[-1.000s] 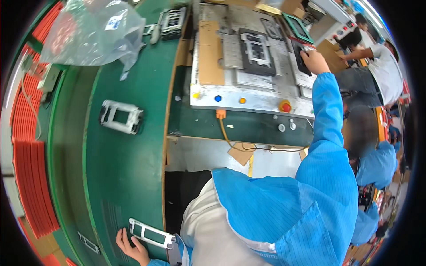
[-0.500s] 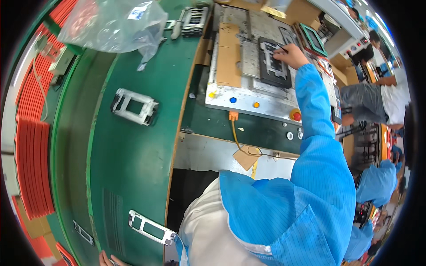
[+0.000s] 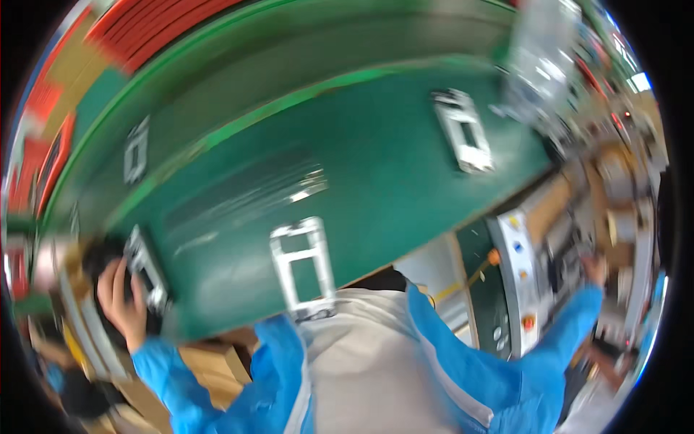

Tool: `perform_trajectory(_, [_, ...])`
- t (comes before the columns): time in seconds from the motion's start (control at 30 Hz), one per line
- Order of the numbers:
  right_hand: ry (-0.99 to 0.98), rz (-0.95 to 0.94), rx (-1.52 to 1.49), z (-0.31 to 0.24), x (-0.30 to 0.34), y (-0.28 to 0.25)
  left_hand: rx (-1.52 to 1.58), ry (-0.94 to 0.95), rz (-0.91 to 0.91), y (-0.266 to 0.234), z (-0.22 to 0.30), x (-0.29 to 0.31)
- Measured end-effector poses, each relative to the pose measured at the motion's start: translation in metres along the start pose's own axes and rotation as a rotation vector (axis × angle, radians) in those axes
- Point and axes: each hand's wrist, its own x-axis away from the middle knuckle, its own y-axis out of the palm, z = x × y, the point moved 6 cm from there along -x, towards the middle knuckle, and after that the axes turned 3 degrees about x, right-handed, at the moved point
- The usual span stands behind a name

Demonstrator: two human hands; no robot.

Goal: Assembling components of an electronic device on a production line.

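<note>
At the left end of the green table, my left hand [image 3: 124, 302] lies with fingers outstretched beside a pale rectangular metal frame [image 3: 147, 266]. Dark material [image 3: 105, 257] is behind the fingers; whether they touch the frame is hard to tell. Far to the right, my right hand [image 3: 595, 270] reaches over a bench machine [image 3: 522, 286], near a dark fixture [image 3: 567, 264]. Blur hides its fingers and anything in them. Another pale frame [image 3: 283, 269] lies near the table's front edge before my body, and a further frame [image 3: 471, 137] rests toward the far right.
Beyond the green table [image 3: 376, 181] runs a green-edged channel with a small frame [image 3: 136, 152] in it. Clear plastic bags [image 3: 542, 65] sit at the far right. Orange-red stacked sheets [image 3: 152, 29] line the back left, and cardboard boxes [image 3: 213, 369] stand below the table's left end.
My view has swung left, bringing the table's left end into sight. My left hand, mostly out of view before, now shows beside a frame. The right hand stays over the machine.
</note>
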Motion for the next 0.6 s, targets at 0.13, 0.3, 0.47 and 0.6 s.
perform_trajectory(0.13, [-0.001,0.148,0.575,-0.156,0.075,-0.012,-0.031,0.01,-0.075,-0.007,0.006,-0.023])
perform_trajectory(0.3, [-0.86,0.395,0.488,-0.347,0.051,0.006,0.018,-0.076,-0.247,0.016,-0.024,-0.009])
perform_trajectory(0.47, [-1.311,0.163,0.341,-0.674,0.108,0.166,0.03,-0.069,-0.25,0.025,-0.023,-0.013])
perform_trajectory(0.6, [-1.577,0.082,0.2,-0.877,0.15,0.289,0.036,-0.09,-0.272,0.042,-0.03,-0.017])
